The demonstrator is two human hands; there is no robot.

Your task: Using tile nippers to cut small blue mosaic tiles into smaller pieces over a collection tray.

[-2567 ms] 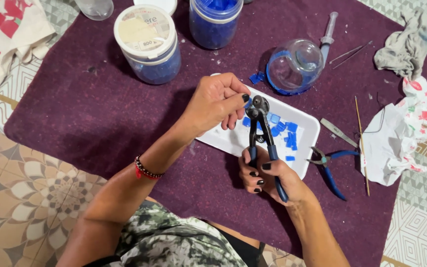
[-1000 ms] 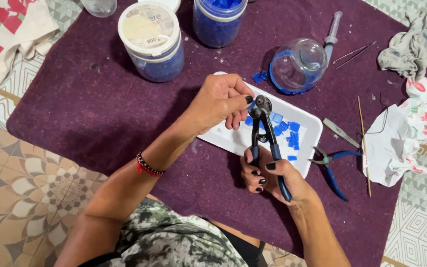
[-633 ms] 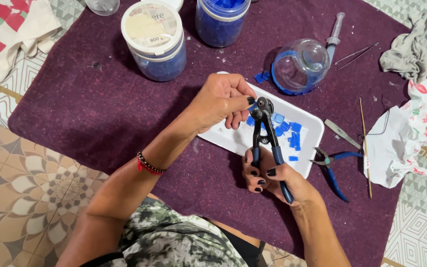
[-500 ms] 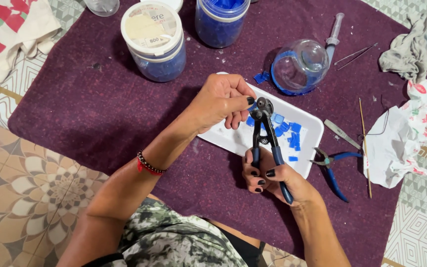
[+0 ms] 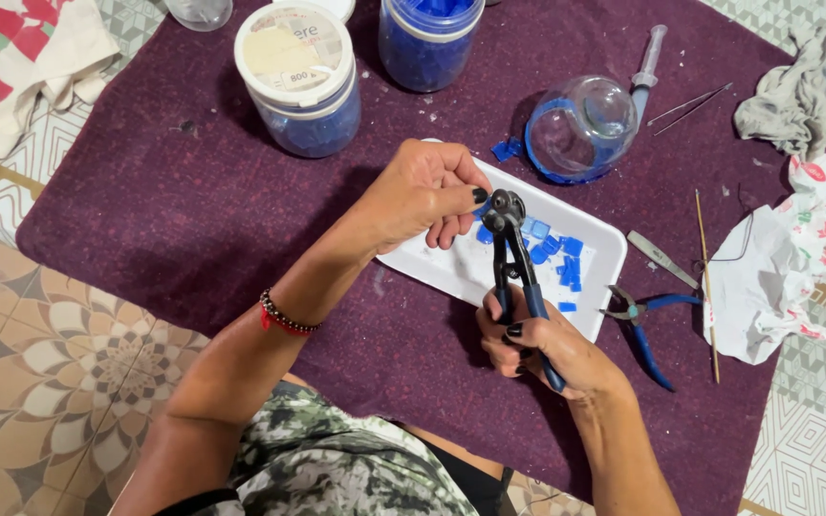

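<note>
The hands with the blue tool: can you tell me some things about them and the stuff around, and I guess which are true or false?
1. The right hand grips the handles of the wheeled nippers. True.
2. The left hand rests flat on the purple cloth. False: it is raised at the nippers' head, fingertips pinched together there.
3. The white tray holds blue tile pieces. True.
4. The glass jar beyond the tray stands upright. False: it lies tipped on its side.
5. The blue-handled pliers lie on the cloth to the right of the tray. True.
6. The wrist with the beaded bracelet is the right one. False: it is the left.
</note>
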